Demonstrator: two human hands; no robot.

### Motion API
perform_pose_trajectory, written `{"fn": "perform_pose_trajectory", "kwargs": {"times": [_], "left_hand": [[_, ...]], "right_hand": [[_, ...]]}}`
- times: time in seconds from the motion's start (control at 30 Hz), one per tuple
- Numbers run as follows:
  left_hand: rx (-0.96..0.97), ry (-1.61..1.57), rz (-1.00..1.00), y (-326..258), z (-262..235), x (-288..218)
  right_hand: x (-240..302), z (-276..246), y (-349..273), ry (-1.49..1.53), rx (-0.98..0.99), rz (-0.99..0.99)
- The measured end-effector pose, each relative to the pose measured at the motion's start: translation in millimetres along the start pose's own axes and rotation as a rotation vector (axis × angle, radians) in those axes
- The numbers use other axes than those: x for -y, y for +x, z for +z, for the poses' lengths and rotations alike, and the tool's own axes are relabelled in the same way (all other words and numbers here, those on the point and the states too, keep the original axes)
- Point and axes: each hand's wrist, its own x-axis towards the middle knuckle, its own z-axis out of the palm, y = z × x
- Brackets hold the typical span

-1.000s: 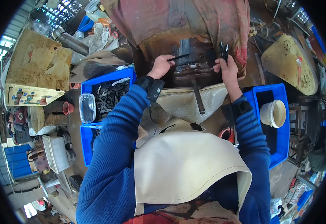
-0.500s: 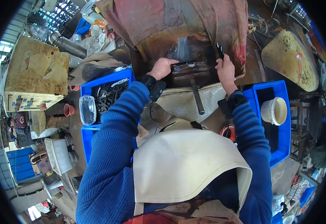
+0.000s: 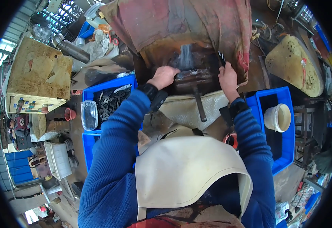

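Here | black strips [image 3: 221, 59]: jutting forward past right fingers [image 3: 228, 69]

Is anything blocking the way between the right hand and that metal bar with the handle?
Nothing visible stands between the right hand and the bar. The left hand is at the bar's opposite end, and the handle extends below, clear of that gap.

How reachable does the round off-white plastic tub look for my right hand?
Probably yes: nothing visible covers the tub, though your right hand holds at least one slim black strip.
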Motion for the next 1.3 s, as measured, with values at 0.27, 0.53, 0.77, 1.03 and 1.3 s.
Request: {"fn": "perform_pose_trajectory", "kwargs": {"times": [0.27, 0.53, 0.77, 1.03, 1.3], "left_hand": [[-0.383, -0.060, 0.059, -44.5, -52.3, -72.8], [-0.107, -0.103, 0.655, -47.8, -45.7, -138.5], [-0.109, -0.100, 0.638, -44.7, -37.7, -130.9], [-0.508, -0.282, 0.070, -1.3, -90.8, -107.4], [-0.560, -0.452, -0.273, 79.2, -119.1, -47.2]], "right_hand": [[-1.8, -4.7, -20.4, 0.041, -0.146, -0.205], [-2.0, -5.3, -20.1, 0.023, 0.022, -0.064], [-4.0, -1.8, -16.1, 0.067, -0.030, -0.018], [-6.3, -1.7, -14.1, 0.000, 0.013, -0.023], [5.2, -5.7, -17.2, -0.108, -0.021, -0.079]]}}
